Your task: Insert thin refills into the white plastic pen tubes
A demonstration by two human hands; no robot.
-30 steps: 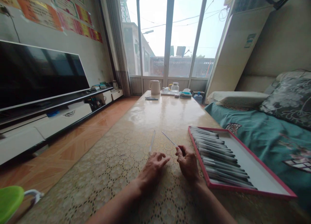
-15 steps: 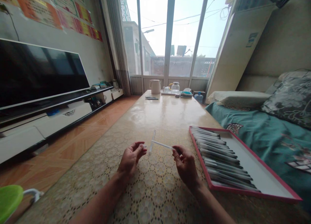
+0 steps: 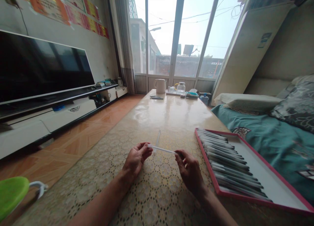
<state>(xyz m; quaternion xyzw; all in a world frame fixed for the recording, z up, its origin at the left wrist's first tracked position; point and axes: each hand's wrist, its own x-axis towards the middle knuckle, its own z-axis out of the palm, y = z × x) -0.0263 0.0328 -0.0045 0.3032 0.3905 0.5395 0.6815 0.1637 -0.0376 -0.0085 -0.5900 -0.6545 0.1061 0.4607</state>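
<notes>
A thin clear pen refill [image 3: 162, 149] is held level between both hands above the lace-covered table [image 3: 147, 199]. My left hand [image 3: 136, 159] pinches its left tip with curled fingers. My right hand [image 3: 190, 170] pinches its right end. A second clear tube [image 3: 158, 139] lies on the table just beyond, pointing away from me. To the right, a flat red-rimmed box [image 3: 282, 204] holds a row of several grey pens [image 3: 228, 159].
A white jug [image 3: 160, 86], a glass teapot [image 3: 181, 87] and small items stand at the table's far end by the window. A black TV [image 3: 41, 69] on a low cabinet lines the left wall. A teal-covered bed [image 3: 277, 137] sits right. A green object [image 3: 12, 195] is at bottom left.
My right hand swung the refill from pointing away to lying crosswise. My left hand rose from the table and took its free end. The view shifted slightly.
</notes>
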